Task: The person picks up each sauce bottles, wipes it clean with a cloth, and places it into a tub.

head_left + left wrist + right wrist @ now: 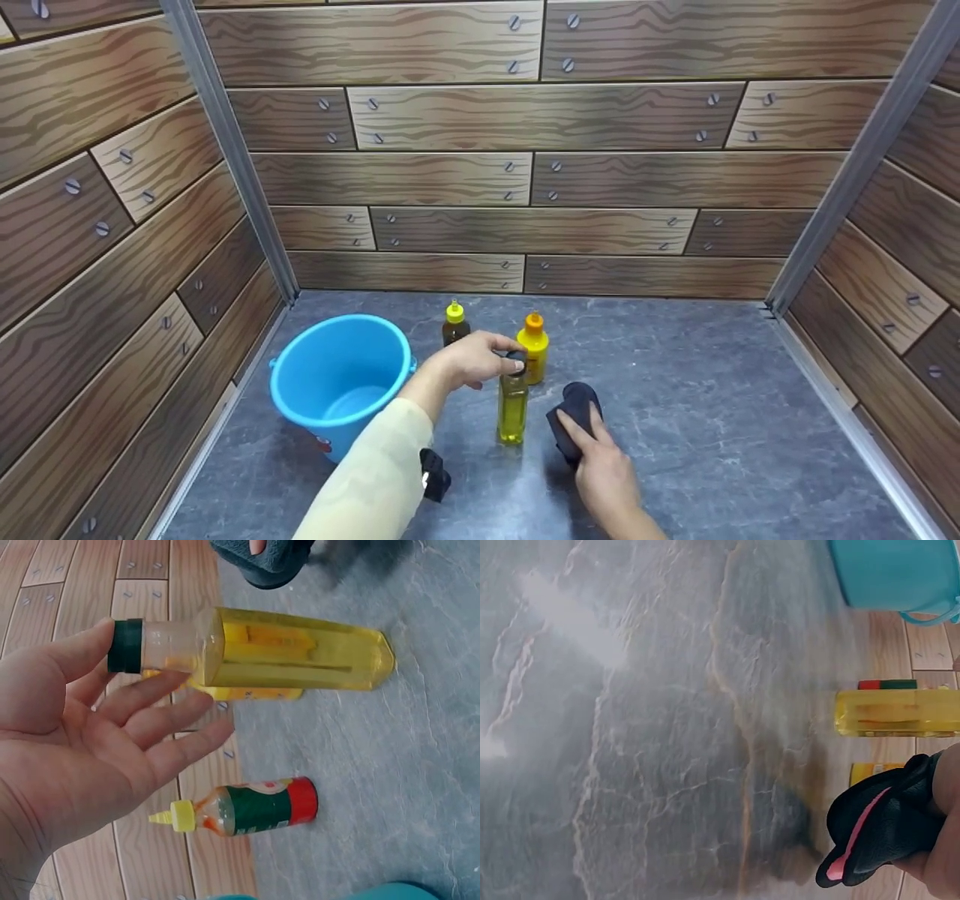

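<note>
My left hand [480,358] pinches the dark cap [126,646] of a clear bottle of yellow oil [513,409] between thumb and index finger. The other fingers of that hand are extended beside the bottle's neck. The oil bottle stands upright; whether its base touches the tabletop, I cannot tell. To its right, my right hand [609,480] grips a dark folded cloth [574,420], with two fingers laid along its top. A pink strip [862,829] shows along the cloth in the right wrist view. Behind the oil bottle is a yellow bottle [534,349] with an orange cap.
A blue bucket [281,401] stands at the left, close to my left forearm. Behind the left hand is a sauce bottle [259,807] with a yellow nozzle cap. Wood-patterned walls [450,176] enclose the grey marbled tabletop [712,420] at the back and sides.
</note>
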Demonstrator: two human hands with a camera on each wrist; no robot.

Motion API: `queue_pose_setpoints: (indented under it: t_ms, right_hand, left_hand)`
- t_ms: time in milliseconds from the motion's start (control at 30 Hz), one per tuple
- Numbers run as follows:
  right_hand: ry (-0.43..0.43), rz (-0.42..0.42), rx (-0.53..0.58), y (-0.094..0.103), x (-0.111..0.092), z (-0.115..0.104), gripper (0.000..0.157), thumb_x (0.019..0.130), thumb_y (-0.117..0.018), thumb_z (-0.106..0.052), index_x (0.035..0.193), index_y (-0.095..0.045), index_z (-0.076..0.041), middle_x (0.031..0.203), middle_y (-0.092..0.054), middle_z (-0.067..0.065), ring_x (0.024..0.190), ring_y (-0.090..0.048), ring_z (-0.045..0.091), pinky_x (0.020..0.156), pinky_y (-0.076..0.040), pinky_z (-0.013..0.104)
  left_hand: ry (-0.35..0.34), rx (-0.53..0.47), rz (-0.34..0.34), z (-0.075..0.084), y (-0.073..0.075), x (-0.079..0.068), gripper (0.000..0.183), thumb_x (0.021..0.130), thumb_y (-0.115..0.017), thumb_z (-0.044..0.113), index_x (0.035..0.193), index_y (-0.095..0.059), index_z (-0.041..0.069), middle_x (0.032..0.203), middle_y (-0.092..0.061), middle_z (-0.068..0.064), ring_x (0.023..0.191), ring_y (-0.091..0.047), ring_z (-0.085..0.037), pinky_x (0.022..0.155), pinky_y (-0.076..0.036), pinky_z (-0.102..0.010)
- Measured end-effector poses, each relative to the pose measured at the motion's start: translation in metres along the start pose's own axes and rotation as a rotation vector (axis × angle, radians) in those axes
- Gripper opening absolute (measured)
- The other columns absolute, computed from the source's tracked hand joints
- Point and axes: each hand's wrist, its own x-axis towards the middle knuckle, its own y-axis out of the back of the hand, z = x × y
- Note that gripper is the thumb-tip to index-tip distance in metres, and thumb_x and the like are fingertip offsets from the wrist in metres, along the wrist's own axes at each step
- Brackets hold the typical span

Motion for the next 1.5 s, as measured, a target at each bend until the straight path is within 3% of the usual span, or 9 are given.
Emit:
queue_pose_setpoints:
  t_ms: [167, 400, 667, 800, 1033, 1233, 1400, 1500]
  right_hand:
    - [0.038, 0.074, 0.034, 0.003, -0.004, -0.005, 0.074, 0.084, -0.06, 0.013, 0.143, -0.07, -0.03, 0.157, -0.05, 0.024, 0.072, -0.069, 0.044, 0.057, -0.054, 0.052]
    - [0.033, 0.082, 0.047, 0.006, -0.005, -0.009, 0.072, 0.085, -0.061, 0.012, 0.144, -0.069, -0.03, 0.158, -0.049, 0.023, 0.076, -0.069, 0.049, 0.062, -0.056, 0.057]
    - [0.035, 0.095, 0.057, 0.006, -0.006, -0.011, 0.074, 0.084, -0.062, 0.012, 0.144, -0.069, -0.032, 0.158, -0.049, 0.021, 0.081, -0.07, 0.05, 0.061, -0.056, 0.055]
    - [0.033, 0.099, 0.056, 0.005, -0.006, -0.011, 0.074, 0.084, -0.062, 0.012, 0.143, -0.069, -0.032, 0.159, -0.049, 0.021, 0.079, -0.07, 0.049, 0.06, -0.056, 0.055]
    - [0.061, 0.119, 0.061, 0.003, -0.008, -0.011, 0.075, 0.082, -0.063, 0.012, 0.143, -0.069, -0.032, 0.158, -0.05, 0.021, 0.08, -0.071, 0.049, 0.059, -0.056, 0.055]
    - [0.06, 0.106, 0.067, 0.003, -0.007, -0.013, 0.077, 0.083, -0.063, 0.014, 0.144, -0.068, -0.033, 0.159, -0.049, 0.02, 0.079, -0.071, 0.047, 0.057, -0.055, 0.053]
    - [0.045, 0.058, 0.066, 0.004, -0.005, -0.017, 0.08, 0.085, -0.062, 0.013, 0.147, -0.065, -0.036, 0.162, -0.046, 0.019, 0.089, -0.071, 0.047, 0.058, -0.055, 0.05]
    - [0.042, 0.043, 0.061, 0.004, -0.004, -0.02, 0.079, 0.087, -0.062, 0.012, 0.147, -0.064, -0.038, 0.163, -0.045, 0.017, 0.093, -0.071, 0.048, 0.058, -0.055, 0.049]
  left_hand:
    - [0.016, -0.058, 0.117, 0.004, -0.007, -0.002, 0.044, 0.098, -0.08, 0.033, 0.138, -0.069, 0.018, 0.147, -0.06, -0.011, 0.128, -0.061, -0.035, 0.1, -0.053, -0.059]
    - [0.028, -0.026, 0.358, 0.008, -0.019, -0.007, 0.048, 0.088, -0.09, 0.036, 0.118, -0.07, 0.004, 0.118, -0.069, -0.012, 0.108, -0.066, -0.03, 0.091, -0.057, -0.048]
    - [0.028, 0.05, 0.448, 0.007, -0.023, -0.006, 0.039, 0.082, -0.095, 0.036, 0.095, -0.07, 0.009, 0.093, -0.066, -0.003, 0.084, -0.062, -0.021, 0.074, -0.055, -0.037]
    - [-0.007, 0.01, 0.423, 0.003, -0.021, -0.002, 0.031, 0.084, -0.095, 0.03, 0.091, -0.072, 0.011, 0.092, -0.067, -0.002, 0.083, -0.062, -0.019, 0.072, -0.054, -0.035]
    - [-0.04, -0.048, 0.309, -0.001, -0.012, 0.002, 0.03, 0.093, -0.086, 0.02, 0.116, -0.077, 0.002, 0.102, -0.074, -0.006, 0.097, -0.071, -0.024, 0.088, -0.059, -0.043]
    - [0.004, -0.052, 0.213, 0.001, -0.005, 0.006, 0.026, 0.097, -0.082, 0.02, 0.122, -0.078, 0.012, 0.112, -0.074, -0.005, 0.102, -0.07, -0.027, 0.077, -0.055, -0.041]
    - [0.044, -0.107, 0.116, -0.001, 0.001, 0.007, 0.026, 0.101, -0.076, 0.02, 0.127, -0.076, 0.018, 0.128, -0.07, -0.006, 0.116, -0.068, -0.031, 0.092, -0.057, -0.058]
    - [0.055, -0.149, 0.075, -0.003, 0.003, 0.008, 0.028, 0.103, -0.074, 0.02, 0.131, -0.074, 0.018, 0.133, -0.068, -0.006, 0.122, -0.066, -0.034, 0.097, -0.054, -0.062]
